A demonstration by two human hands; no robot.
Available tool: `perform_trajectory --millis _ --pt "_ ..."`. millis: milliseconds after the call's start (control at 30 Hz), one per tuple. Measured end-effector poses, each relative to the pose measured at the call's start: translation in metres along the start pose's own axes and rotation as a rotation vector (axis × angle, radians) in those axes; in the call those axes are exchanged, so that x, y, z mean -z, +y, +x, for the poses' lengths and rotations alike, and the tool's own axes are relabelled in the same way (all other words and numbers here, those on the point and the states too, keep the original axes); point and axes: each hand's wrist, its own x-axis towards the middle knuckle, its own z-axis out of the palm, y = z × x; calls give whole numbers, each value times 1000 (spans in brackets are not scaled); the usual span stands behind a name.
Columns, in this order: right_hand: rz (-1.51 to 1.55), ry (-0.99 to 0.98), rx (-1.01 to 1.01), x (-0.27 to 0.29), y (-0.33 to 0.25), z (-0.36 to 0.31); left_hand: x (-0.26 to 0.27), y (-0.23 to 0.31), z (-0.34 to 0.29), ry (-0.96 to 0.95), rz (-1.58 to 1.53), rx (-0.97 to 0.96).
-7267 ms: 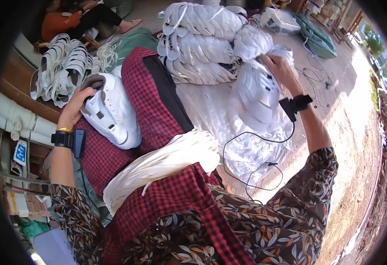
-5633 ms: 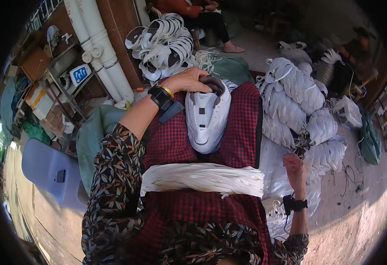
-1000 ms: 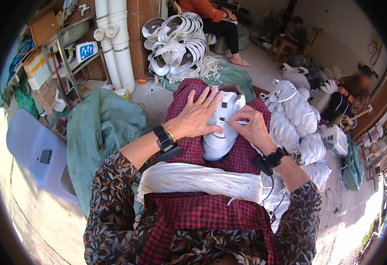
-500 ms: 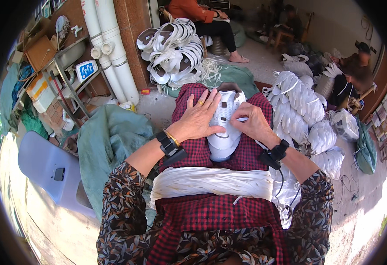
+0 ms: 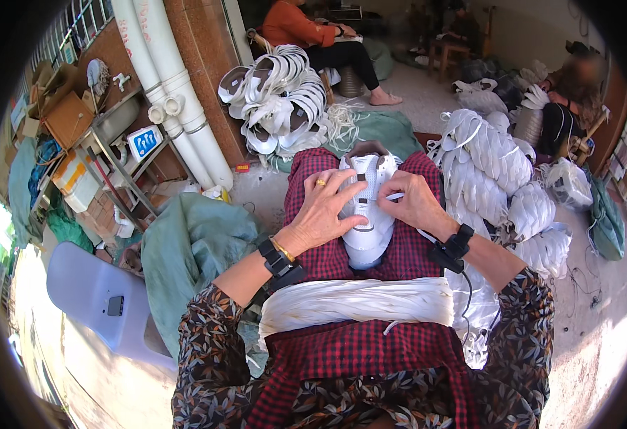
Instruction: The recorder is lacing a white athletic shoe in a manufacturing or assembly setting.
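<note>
With a cardboard box (image 5: 68,116) at ten o'clock, contents unclear, my right hand (image 5: 417,205) pinches a white strip (image 5: 396,195) and my left hand (image 5: 321,216), more arched now, spreads over the shoe (image 5: 368,247).

White shoe (image 5: 372,230) — smooth (mesh-like tongue (image 5: 371,187)).

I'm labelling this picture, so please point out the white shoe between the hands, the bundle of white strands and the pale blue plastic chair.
White shoe (image 5: 371,236): head view, on its toe.
Bundle of white strands (image 5: 360,304): head view, on its middle.
Pale blue plastic chair (image 5: 87,286): head view, on its backrest.
</note>
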Motion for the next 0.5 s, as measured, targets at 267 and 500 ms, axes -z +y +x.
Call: perform_trajectory --millis 267,500 --pt "102 98 -17 -4 -2 -7 1 1 2 51 -188 -37" --pt "82 62 -60 -7 -4 -1 0 -5 4 67 -192 -124"
